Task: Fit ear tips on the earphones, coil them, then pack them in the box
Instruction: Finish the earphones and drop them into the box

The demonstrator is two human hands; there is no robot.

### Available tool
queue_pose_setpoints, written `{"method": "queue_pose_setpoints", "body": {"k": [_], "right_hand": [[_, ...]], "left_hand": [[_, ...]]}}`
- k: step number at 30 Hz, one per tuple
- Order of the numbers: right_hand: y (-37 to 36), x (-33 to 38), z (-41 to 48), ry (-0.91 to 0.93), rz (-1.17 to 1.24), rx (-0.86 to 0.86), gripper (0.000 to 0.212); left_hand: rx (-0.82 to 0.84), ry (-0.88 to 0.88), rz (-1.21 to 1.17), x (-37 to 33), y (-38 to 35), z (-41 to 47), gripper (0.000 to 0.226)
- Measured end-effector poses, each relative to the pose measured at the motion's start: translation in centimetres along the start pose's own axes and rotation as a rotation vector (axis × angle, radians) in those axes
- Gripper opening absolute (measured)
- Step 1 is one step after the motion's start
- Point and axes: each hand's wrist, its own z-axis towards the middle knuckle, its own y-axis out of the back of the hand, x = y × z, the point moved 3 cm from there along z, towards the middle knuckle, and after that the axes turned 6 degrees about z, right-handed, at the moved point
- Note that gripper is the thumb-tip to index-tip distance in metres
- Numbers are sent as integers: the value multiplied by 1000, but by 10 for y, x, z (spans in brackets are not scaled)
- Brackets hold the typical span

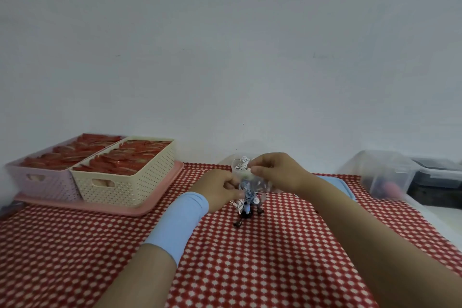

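Right hand pinches white earphones in the clear box the left hand grips; baskets hold red packets.

A matt woven cloth is covering the table. At far left, the cream basket and the pink basket are showing perforated matt plastic, and the tray beneath is looking smooth plastic. The red packets inside are gleaming like glossy film. In the middle, the small box is looking like clear, shiny plastic, and the earphones are showing smooth cords. The blue sleeve is looking like soft matt fabric.
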Motion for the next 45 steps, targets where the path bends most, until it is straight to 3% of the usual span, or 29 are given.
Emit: {"method": "queue_pose_setpoints", "body": {"k": [4, 6, 9, 12, 18, 23, 29, 32, 35, 38, 40, 42, 45], "right_hand": [[-7, -15, -7, -37, -68, 171, 41], [-12, -24, -10, -23, -131, 235, 47], [-14, -32, -10, 26, -209, 210, 41], [-10, -32, -10, 19, -150, 172, 42], [-10, -36, -2, 4, -234, 89, 32], [-15, -33, 4, 27, -277, 85, 27], [-25, -10, 3, 57, 56, 208, 21], [-26, -8, 6, 80, 44, 173, 9], [-24, -11, 8, 63, -6, 131, 11], [-25, -15, 7, -43, -70, 220, 9], [-28, -18, 5, -115, -130, 282, 19], [-28, -24, 5, -132, -200, 292, 30], [-28, -25, 2, -78, -144, 231, 14]], "left_hand": [[-66, -15, -47, -4, -4, 3, 10], [-82, 0, -128, -4, -9, 5, 4], [-30, 27, -221, -1, -19, 6, 8], [54, 52, -275, 2, -23, 7, 27], [-74, 41, -123, 14, -11, 10, 39], [-99, 53, -68, 15, -6, 10, 33], [-125, -4, -169, 8, 8, 11, 24], [-106, -7, -210, 4, 13, 13, 22], [-71, 29, -153, 5, 13, 14, 24], [-24, 67, -126, 7, 10, 13, 20], [-5, 76, -137, 6, 5, 11, 20], [14, 93, -197, 9, -3, 9, 22], [13, 159, -439, 18, -14, 6, 17]]}}
